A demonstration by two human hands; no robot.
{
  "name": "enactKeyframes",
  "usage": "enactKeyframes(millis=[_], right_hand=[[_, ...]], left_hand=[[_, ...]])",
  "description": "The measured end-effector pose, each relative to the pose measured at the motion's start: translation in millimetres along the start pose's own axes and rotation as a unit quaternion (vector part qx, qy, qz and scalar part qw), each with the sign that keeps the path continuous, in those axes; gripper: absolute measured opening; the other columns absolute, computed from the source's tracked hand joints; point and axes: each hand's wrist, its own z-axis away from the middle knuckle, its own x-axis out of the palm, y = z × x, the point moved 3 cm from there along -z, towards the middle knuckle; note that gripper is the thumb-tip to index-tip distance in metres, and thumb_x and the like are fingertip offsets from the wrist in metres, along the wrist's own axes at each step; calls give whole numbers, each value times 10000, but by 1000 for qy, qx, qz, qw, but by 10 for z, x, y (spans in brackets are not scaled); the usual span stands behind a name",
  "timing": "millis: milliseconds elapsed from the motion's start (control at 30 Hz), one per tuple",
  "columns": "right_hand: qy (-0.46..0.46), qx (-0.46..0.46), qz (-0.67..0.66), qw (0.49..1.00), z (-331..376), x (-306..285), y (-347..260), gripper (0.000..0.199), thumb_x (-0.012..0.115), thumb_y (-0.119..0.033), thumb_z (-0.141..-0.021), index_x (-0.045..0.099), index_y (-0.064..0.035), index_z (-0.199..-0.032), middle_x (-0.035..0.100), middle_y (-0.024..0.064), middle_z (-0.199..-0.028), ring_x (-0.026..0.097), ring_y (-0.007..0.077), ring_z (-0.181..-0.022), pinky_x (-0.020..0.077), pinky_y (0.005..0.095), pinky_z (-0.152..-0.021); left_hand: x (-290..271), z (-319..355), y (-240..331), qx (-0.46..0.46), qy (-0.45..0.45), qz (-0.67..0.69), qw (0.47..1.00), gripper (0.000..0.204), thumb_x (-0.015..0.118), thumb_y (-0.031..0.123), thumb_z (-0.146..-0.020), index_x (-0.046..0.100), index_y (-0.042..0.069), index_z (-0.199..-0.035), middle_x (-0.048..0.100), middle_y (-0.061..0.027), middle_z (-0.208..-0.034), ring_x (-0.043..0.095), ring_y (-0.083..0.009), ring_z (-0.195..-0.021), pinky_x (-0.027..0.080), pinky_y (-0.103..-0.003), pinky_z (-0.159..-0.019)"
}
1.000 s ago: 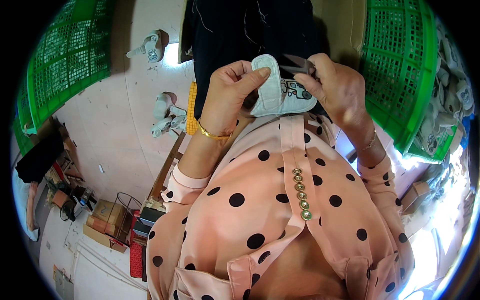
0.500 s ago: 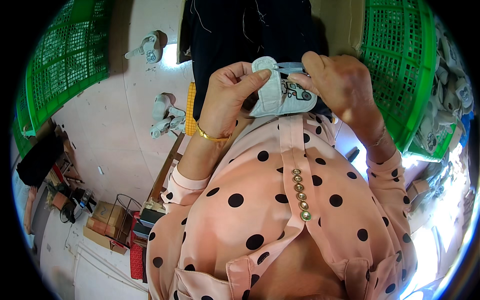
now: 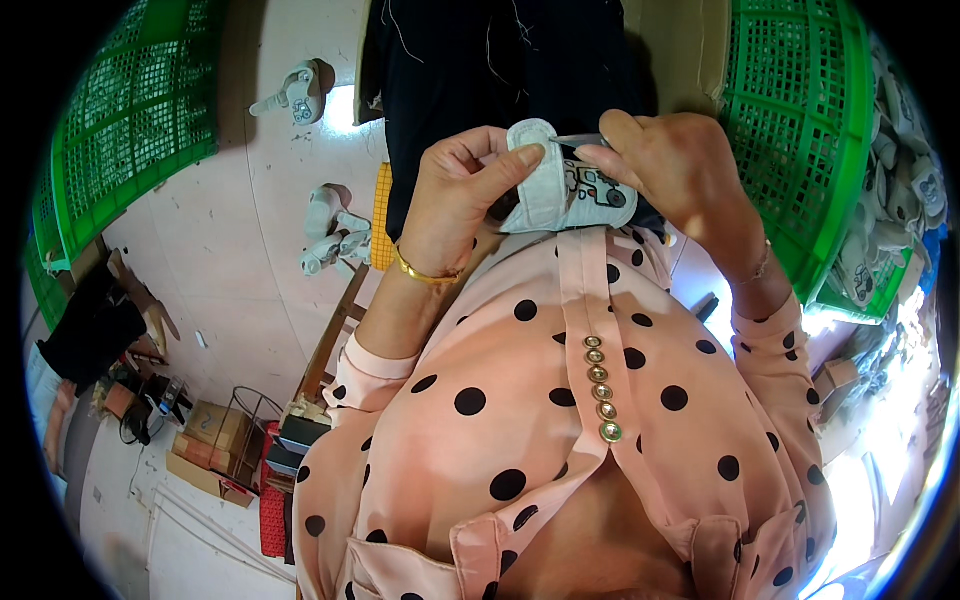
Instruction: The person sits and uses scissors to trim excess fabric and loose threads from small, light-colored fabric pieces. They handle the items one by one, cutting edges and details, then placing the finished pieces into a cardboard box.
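Note:
My left hand (image 3: 462, 200) grips a small pale grey baby shoe (image 3: 560, 185) with a dark cartoon print on its side, thumb pressed on the sole's rim. My right hand (image 3: 672, 170) pinches a small metal tool (image 3: 578, 140), blades or tip pointing left at the shoe's top edge near my left thumb. Both hands are held close in front of my chest, above a dark cloth on my lap (image 3: 480, 70). I wear a pink blouse with black dots and a gold bracelet on the left wrist.
A green plastic crate (image 3: 790, 130) at the right holds several similar small shoes (image 3: 900, 200). Another green crate (image 3: 130, 120) stands at the left. Loose pale shoes (image 3: 330, 235) and one more (image 3: 295, 90) lie on the light floor. Boxes and clutter (image 3: 200, 440) sit at lower left.
The shoe has been turned and raised slightly. My right hand has shifted from holding the shoe's edge to bringing the metal tool's tip against its top rim.

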Motion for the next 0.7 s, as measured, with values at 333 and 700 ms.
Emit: enactKeyframes(millis=[333,700], right_hand=[[75,110,-255,958,-41,-33,-76,294,758,-237,-793,589,-147,-1017,654,23,-736,653,221,-620,489,325,-516],[-4,76,-95,993,-160,217,217,210,675,-140,-813,551,-72,-967,651,144,-731,655,346,-681,504,430,-575]], left_hand=[[41,-11,78,-20,2,-115,993,133,659,123,-930,676,-8,-937,631,18,-744,515,-15,-602,411,-173,-541],[80,23,25,6,35,-110,993,127,684,125,-912,667,8,-865,551,57,-660,415,11,-541,315,-155,-478]])
